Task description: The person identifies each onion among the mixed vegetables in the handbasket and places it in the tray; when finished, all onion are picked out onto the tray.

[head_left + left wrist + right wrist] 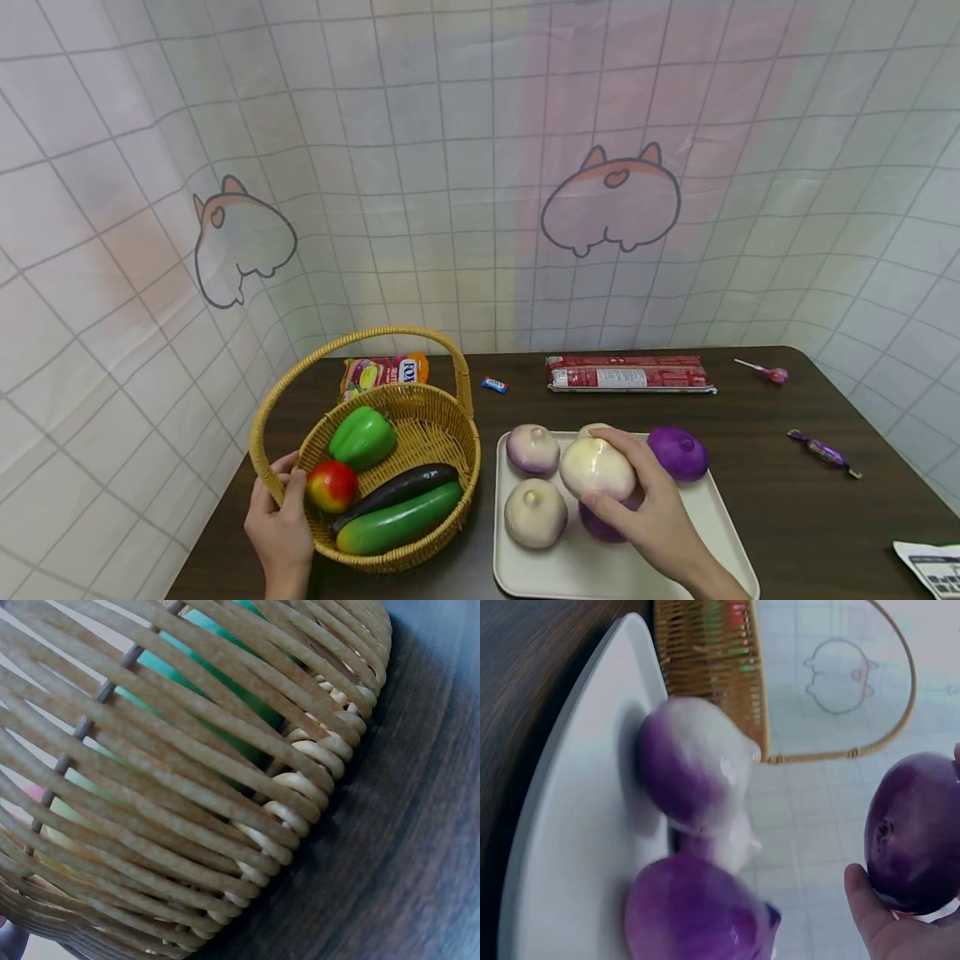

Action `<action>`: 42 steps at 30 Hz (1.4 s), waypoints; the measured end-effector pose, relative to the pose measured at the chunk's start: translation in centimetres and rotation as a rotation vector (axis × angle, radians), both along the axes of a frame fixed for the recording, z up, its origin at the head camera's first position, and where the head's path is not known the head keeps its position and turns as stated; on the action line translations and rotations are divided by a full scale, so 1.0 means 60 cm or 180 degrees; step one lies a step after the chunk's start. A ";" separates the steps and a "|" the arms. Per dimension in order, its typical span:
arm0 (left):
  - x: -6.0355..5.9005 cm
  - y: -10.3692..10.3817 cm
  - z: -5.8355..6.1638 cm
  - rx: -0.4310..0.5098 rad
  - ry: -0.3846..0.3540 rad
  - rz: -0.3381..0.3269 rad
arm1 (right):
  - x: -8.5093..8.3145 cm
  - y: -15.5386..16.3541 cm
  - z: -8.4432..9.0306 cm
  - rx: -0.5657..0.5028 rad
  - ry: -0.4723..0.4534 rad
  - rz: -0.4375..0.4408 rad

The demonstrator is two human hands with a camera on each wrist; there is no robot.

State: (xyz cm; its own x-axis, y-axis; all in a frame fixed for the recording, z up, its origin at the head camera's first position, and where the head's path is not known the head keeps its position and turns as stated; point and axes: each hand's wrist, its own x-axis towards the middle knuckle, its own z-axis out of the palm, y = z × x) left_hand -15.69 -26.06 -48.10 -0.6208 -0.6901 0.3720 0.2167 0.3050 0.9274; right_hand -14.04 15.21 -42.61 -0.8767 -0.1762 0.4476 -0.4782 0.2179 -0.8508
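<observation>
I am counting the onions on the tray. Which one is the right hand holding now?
The right hand grips the pale onion in the middle of the tray, raised above a purple one; the others lie untouched around it.

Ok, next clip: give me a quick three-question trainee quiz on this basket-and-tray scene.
1. True or false: the left hand holds the basket by its rim.
2. What does the right hand grip: A) the pepper, B) an onion, C) the lollipop?
3. Which basket item lies beside the cucumber?

Key: 1 true. 2 B. 3 the eggplant.
</observation>
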 end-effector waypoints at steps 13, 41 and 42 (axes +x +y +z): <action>0.000 -0.002 -0.002 -0.0007 -0.0043 0.0008 | 0.004 0.061 -0.028 -0.0057 0.0103 -0.0149; 0.001 -0.002 -0.003 0.0104 -0.0016 -0.0097 | 0.021 0.145 -0.073 0.0334 -0.0076 -0.0641; 0.001 -0.002 -0.003 0.0107 -0.0015 -0.0095 | 0.022 0.149 -0.074 0.0358 -0.0118 -0.0623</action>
